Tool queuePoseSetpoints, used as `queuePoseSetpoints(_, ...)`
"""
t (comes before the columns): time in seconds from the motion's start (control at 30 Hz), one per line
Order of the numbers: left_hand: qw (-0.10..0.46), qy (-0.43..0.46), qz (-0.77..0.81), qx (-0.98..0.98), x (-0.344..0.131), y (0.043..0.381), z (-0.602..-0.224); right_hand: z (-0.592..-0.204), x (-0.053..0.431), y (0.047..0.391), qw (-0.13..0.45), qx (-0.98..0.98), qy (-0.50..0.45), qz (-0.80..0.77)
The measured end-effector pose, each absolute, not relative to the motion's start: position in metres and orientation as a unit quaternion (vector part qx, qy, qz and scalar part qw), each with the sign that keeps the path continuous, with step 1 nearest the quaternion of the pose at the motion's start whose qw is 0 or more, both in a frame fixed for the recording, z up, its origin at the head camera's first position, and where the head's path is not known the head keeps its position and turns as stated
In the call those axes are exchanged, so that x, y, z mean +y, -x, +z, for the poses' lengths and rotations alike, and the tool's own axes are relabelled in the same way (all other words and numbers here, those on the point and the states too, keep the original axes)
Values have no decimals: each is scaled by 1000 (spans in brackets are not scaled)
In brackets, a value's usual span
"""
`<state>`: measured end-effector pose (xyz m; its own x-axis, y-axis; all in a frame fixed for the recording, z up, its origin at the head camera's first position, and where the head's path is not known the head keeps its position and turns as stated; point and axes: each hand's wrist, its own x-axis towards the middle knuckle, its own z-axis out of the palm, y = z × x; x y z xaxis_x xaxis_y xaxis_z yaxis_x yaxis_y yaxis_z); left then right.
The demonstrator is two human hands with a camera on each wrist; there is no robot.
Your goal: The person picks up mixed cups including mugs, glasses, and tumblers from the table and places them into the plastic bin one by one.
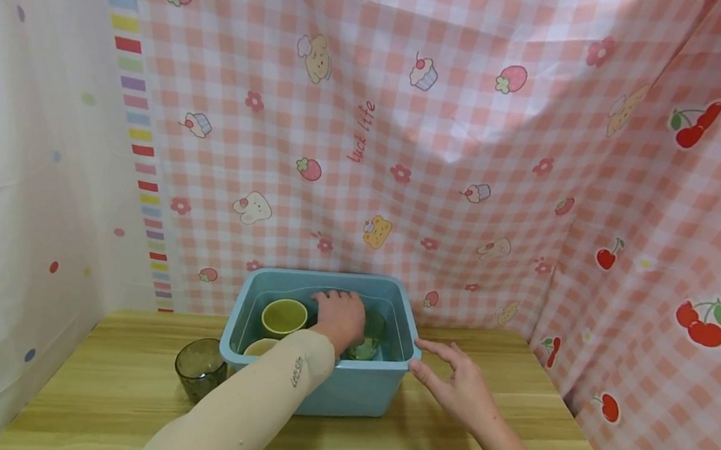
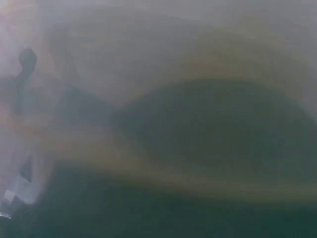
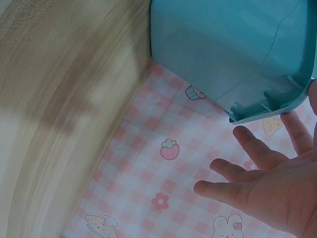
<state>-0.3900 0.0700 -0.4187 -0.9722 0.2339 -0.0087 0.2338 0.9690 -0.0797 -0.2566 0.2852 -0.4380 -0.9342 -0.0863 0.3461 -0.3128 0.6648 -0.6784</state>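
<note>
Green glassware [image 1: 363,350] is seen inside the blue bin [image 1: 353,394], just beside the left hand [image 1: 339,320], whose finger hold cannot be made out. The bin's right rim is touched by the right hand [image 1: 464,385], fingers spread wide. A smoky glass [image 1: 199,366] is set outside.

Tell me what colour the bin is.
The bin is light blue, leaning slightly teal. It shows best in the head view.

Upright blue bin [image 1: 360,392], cups [image 1: 284,319] inside

Blue bin [image 1: 356,393], seemingly green glass [image 1: 364,350]
</note>
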Motion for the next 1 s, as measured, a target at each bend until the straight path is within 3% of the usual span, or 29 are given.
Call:
queuePoseSetpoints(0.47,-22,123,16,-992,70,385,-412,-436,285,256,138,-901,-114,394)
queuePoseSetpoints(1.0,-19,141,-123,-982,55,359,-380,-434,283,254,149,-903,-115,387)
